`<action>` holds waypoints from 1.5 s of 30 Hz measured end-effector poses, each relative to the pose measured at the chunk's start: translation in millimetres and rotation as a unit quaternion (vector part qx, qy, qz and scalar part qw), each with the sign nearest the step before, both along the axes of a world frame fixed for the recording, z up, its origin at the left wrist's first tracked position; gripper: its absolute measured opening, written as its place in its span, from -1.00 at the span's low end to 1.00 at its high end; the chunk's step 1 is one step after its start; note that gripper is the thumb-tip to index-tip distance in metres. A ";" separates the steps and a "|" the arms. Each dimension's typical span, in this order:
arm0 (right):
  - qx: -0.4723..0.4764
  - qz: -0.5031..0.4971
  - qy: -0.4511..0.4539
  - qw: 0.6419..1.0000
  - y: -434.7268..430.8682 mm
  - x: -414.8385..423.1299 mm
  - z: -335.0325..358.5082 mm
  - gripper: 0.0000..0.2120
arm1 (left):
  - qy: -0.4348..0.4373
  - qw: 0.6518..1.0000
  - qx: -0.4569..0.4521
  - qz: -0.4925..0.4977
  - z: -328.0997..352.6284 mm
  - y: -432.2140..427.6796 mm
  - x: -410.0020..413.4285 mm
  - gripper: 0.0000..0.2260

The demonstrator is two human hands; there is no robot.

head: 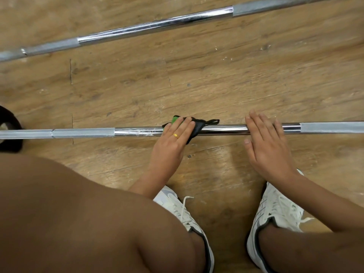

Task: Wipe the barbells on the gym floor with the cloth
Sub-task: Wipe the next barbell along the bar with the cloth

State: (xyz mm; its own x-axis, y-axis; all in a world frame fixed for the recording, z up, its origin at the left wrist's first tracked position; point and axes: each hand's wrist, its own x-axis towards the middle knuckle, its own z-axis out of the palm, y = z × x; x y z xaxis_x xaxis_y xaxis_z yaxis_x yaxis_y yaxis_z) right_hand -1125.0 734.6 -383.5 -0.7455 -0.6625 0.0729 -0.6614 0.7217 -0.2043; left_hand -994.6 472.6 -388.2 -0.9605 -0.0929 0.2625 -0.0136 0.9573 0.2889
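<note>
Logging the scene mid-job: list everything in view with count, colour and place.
near barbell: 1, silver, level across mid-frame
far barbell: 1, silver, slanted across the top
cloth: 1, black and green, on near barbell under left hand
floor: 1, brown wood, beneath everything
dark object: 1, black, cut off at left edge
shoes: 2, white, bottom centre
ring: 1, gold, left hand finger
hands: 2, bare; left hand presses cloth, right hand rests flat on near barbell

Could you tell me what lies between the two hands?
In the head view, only bare barbell shaft and a black loop of the cloth.
</note>
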 end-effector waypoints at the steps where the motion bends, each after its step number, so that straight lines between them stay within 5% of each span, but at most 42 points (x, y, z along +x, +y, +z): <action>1: 0.001 0.010 0.006 1.000 3.6 -0.1 0.4 -0.46 | 0.006 1.000 -0.001 0.019 -1.9 -6.0 7.8 -0.48; 6: -0.019 0.009 0.025 0.999 5.4 8.6 0.4 -0.46 | 0.019 0.998 -0.007 0.055 -3.7 -17.9 26.3 -0.61; 17: -0.020 0.018 0.020 0.999 19.6 28.5 -1.3 -0.36 | 0.008 1.000 -0.014 -0.006 -0.2 -21.8 43.4 -0.53; 23: -0.015 0.021 0.029 0.999 25.5 39.3 -5.4 -0.32 | 0.006 0.994 0.055 0.099 3.4 -7.6 59.6 -0.63; 29: -0.025 0.025 0.042 0.998 28.6 47.8 -10.5 -0.33 | 0.009 0.998 0.056 0.026 1.4 16.3 51.3 -0.57; 35: -0.018 0.028 0.045 0.998 32.7 48.1 -11.6 -0.31 | 0.042 0.988 0.082 0.126 -3.8 18.0 61.5 -0.61; 41: -0.015 0.023 0.033 0.999 29.2 43.5 -9.1 -0.33 | 0.032 0.994 0.084 0.055 -5.4 18.3 49.6 -0.64; 45: -0.006 0.024 0.020 0.999 27.0 36.0 -7.9 -0.33 | 0.064 0.978 0.117 0.158 -4.7 1.5 53.3 -0.64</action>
State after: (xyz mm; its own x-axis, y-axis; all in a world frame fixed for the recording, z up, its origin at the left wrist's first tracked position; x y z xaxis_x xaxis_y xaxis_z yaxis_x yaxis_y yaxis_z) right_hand -1089.0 761.5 -391.4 -0.7088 -0.6968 0.1098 -0.7034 0.6863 -0.1850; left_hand -941.2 474.1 -393.0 -0.8347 -0.4521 0.3145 -0.2485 0.8188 0.5176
